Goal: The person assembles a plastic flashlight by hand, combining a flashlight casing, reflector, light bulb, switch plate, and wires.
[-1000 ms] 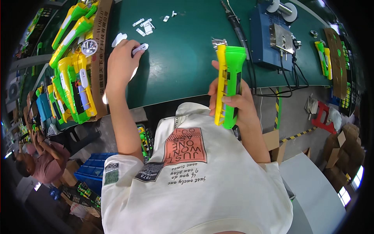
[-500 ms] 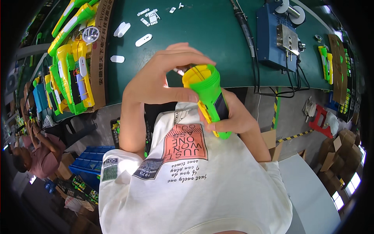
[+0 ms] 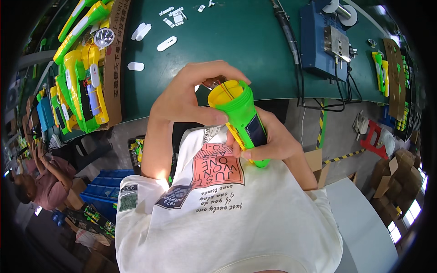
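In front of my chest I hold a green and yellow flashlight body [image 3: 240, 111], tilted with its open round end up and toward the left. My right hand [image 3: 278, 139] is wrapped round its handle, beside a dark panel [image 3: 256, 132]. The fingers of my left hand [image 3: 191, 93] curve over the wide end, with the thumb against the rim. Thin wires [image 3: 226, 88] run out of the yellow inside toward a shiny dark piece [image 3: 212, 83] under my left fingers. Most of that piece is hidden, so its kind cannot be told.
At the left a cardboard box [image 3: 114, 68] holds several flashlight shells and a round reflector [image 3: 104, 37]. White oval covers [image 3: 167, 43] and small white parts [image 3: 175, 17] lie on the green table [image 3: 227, 36]. A blue machine [image 3: 314, 50] with black cables stands right; a person [image 3: 52, 177] sits far left.
The flashlight body has tipped a little, showing more of its green side and panel. My left hand has shifted slightly and its fingers have come lower over the open end.
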`<state>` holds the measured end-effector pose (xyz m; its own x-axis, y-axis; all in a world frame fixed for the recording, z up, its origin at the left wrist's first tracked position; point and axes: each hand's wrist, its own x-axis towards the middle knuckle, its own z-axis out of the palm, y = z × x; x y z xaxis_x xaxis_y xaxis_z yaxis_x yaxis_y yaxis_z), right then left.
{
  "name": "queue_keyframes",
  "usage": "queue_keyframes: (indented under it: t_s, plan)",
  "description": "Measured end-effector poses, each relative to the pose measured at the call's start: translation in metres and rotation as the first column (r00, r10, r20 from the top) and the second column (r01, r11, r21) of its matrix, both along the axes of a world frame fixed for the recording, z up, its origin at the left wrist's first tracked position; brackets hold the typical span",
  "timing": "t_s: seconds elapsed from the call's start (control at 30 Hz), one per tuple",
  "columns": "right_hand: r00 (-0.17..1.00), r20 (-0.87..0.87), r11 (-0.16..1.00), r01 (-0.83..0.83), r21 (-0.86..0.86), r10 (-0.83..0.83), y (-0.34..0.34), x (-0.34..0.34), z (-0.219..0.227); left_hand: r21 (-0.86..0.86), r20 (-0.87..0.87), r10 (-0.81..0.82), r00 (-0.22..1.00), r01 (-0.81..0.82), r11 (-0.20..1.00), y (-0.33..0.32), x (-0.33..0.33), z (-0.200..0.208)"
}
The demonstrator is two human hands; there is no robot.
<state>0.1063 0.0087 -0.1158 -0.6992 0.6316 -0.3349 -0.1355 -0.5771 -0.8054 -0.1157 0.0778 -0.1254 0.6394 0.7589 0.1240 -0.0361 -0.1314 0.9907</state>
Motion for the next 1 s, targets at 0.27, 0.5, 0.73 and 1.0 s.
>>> queue_keyframes:
  t_s: [0.27, 0.5, 0.73, 1.0]
  plan:
    - [0.982, 0.186, 0.997, 0.026, 0.076, -0.040, -0.002, -0.003, 0.007, 0.004, -0.014, 0.033, 0.999, -0.033, 0.999, -0.004, 0.002, 0.004]
    - [0.931, 0.340, 0.969, 0.048, 0.242, -0.131, -0.014, -0.013, 0.020, 0.243, 0.082, -0.075, 0.994, 0.053, 0.969, 0.002, -0.006, -0.011]
    - [0.812, 0.541, 0.852, -0.111, 0.512, -0.219, -0.031, -0.017, 0.036, 0.282, 0.403, -0.211, 0.890, 0.098, 0.954, -0.004, -0.007, -0.017]
    - [0.825, 0.493, 0.791, -0.098, 0.605, -0.275, -0.030, -0.017, 0.029, 0.310, 0.383, -0.284, 0.879, 0.168, 0.936, 0.004, -0.012, -0.020]
